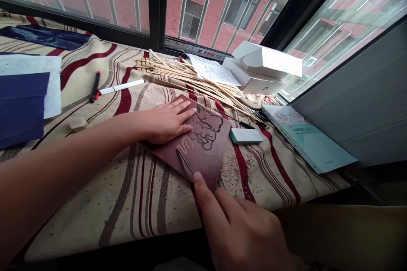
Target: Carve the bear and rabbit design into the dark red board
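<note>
A reddish-brown board (208,163) lies tilted on the striped cloth, with a black line drawing of a cartoon figure on it and a pale carved squiggle near its middle. My left hand (168,120) rests flat on the board's upper left part, fingers stretched out. In my right hand (237,224) is a thin carving tool (185,161), the index finger laid along it. Its tip touches the board just by the pale cuts; the handle is hidden inside my fist. Brown shavings are scattered on the cloth around the board.
A sharpening stone (246,136) and a dark-handled tool (246,125) lie right of the board. Behind are thin wooden sticks (190,78), a paper sheet (214,70) and a white box (260,80). A book (308,139) sits rightmost; a black marker (94,87) lies left.
</note>
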